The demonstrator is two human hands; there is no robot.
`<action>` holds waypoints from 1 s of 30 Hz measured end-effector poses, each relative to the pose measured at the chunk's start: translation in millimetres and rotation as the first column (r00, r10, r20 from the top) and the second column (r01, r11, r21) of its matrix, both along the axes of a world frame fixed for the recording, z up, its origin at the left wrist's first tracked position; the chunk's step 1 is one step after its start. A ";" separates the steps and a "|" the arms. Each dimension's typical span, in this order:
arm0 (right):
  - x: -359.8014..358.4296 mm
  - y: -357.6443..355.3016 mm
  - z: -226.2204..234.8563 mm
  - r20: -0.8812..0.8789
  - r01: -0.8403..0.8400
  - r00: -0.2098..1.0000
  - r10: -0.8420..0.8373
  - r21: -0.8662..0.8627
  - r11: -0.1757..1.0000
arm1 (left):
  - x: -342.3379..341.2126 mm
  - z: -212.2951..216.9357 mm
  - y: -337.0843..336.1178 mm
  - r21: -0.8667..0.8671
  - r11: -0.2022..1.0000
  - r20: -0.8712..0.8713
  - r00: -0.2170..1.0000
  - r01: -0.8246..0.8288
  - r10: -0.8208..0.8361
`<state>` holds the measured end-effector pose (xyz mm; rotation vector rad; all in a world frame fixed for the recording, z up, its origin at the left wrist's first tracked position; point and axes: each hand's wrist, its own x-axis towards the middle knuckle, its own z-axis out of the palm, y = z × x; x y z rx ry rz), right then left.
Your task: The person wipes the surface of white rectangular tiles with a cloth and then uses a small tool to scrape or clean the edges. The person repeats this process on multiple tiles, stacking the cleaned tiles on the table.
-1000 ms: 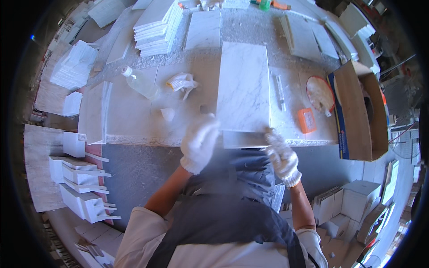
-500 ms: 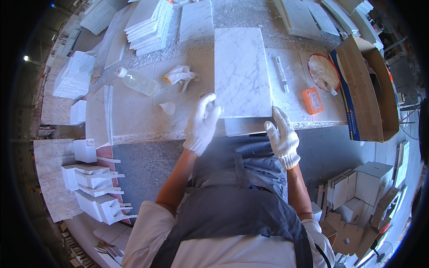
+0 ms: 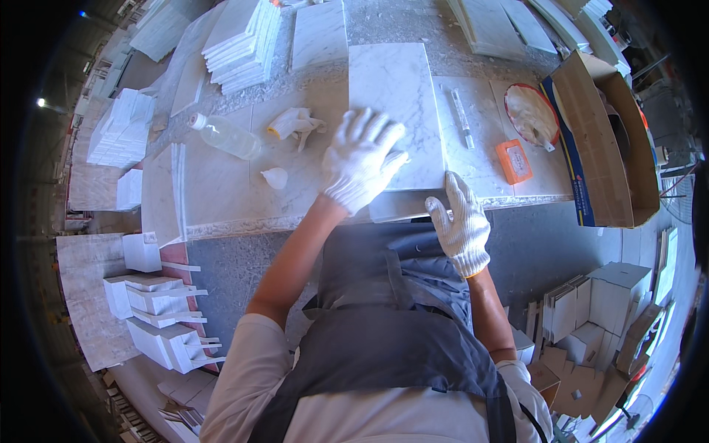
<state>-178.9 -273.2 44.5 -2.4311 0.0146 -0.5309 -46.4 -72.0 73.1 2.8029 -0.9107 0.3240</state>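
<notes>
White grey-veined marble slab (image 3: 395,111) lies flat, rectangular, on the workbench (image 3: 221,192).

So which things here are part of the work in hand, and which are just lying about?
In hand:
- marble slab, with the left hand flat on it
- right hand at the slab's near right corner

Lying about:
- plastic bottle
- crumpled cloth
- orange block
- cardboard box
- tile stack

Bare bench between bottle (image 3: 224,135), rag (image 3: 295,122) and slab (image 3: 395,114); right of slab, tube (image 3: 461,119), orange block (image 3: 514,161) and box (image 3: 600,140) crowd it.
</notes>
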 end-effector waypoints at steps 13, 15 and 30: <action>-4.8 -5.1 -5.8 -0.063 -0.025 0.998 0.029 0.063 0.998 | -64.9 53.3 17.3 -0.463 0.887 -0.477 0.839 0.013 -0.261; -3.4 -4.6 -5.7 -0.089 -0.024 0.995 0.035 0.117 0.993 | -65.1 39.9 20.1 -0.651 0.724 -0.432 0.896 -0.228 -0.106; 0.3 11.0 17.6 0.070 -0.052 0.996 0.056 -0.058 0.997 | -3.3 -36.7 46.5 -0.395 0.663 -0.699 0.676 -0.636 0.232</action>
